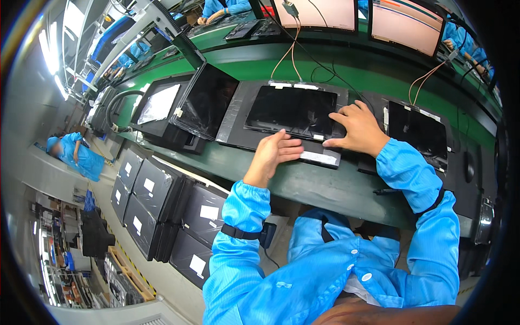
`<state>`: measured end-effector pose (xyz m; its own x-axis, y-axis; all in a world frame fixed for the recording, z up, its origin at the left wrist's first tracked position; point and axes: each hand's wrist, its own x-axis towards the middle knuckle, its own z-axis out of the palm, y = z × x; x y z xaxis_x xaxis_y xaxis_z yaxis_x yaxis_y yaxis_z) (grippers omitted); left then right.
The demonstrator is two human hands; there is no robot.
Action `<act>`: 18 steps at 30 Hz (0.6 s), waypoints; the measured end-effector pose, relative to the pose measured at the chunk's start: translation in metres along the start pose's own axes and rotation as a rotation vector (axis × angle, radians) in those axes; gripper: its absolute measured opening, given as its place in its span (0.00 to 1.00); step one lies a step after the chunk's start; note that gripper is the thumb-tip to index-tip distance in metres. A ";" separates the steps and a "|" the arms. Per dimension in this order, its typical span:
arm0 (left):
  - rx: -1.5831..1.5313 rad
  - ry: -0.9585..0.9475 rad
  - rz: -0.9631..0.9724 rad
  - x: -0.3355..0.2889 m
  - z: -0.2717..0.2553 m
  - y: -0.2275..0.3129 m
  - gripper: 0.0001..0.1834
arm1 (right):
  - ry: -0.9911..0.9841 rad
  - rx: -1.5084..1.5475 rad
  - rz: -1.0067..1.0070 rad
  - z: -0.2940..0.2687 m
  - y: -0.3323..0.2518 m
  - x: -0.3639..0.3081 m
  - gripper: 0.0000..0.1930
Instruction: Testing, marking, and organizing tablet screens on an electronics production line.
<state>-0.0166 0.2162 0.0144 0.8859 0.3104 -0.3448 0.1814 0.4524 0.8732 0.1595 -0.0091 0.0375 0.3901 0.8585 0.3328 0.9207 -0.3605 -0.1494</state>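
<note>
A black flat display panel (290, 112) lies on a dark base board on the green bench. Light tabs show along its far and near edges. My left hand (273, 154) is at the near edge of the panel, its fingers stretched out and holding nothing. At the panel's right end is my right hand (360, 130), fingers apart and curved by the edge, with nothing gripped in it. A white label strip (318, 157) shows on the board between my hands. Thin cables (293, 54) run down to the panel's far edge.
A second panel (417, 130) lies to the right, a pen (385, 191) at the bench's front edge. To the left, a dark screen (206, 101) leans up by a black tray (160, 103). Stacked black panels (154, 189) stand below left. Monitors (406, 27) stand behind; co-workers sit beyond.
</note>
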 end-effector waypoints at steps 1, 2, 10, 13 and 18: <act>-0.002 0.038 0.009 0.000 0.000 0.000 0.26 | 0.018 0.011 -0.018 0.002 -0.001 0.001 0.40; 0.226 0.119 0.018 0.000 0.001 -0.001 0.26 | -0.010 -0.004 -0.022 0.004 -0.002 0.002 0.41; 1.616 0.667 0.934 0.010 -0.001 -0.027 0.54 | 0.105 0.057 -0.066 -0.015 0.005 -0.023 0.34; 1.664 0.650 0.643 0.023 -0.022 -0.013 0.63 | 0.145 0.086 -0.030 -0.045 0.015 -0.058 0.26; 1.589 0.560 0.623 0.035 -0.040 0.000 0.64 | 0.144 0.019 0.002 -0.066 0.014 -0.121 0.16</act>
<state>-0.0024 0.2606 -0.0112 0.8030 0.4737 0.3618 0.4053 -0.8790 0.2512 0.1259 -0.1425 0.0569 0.3908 0.7960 0.4622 0.9200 -0.3544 -0.1676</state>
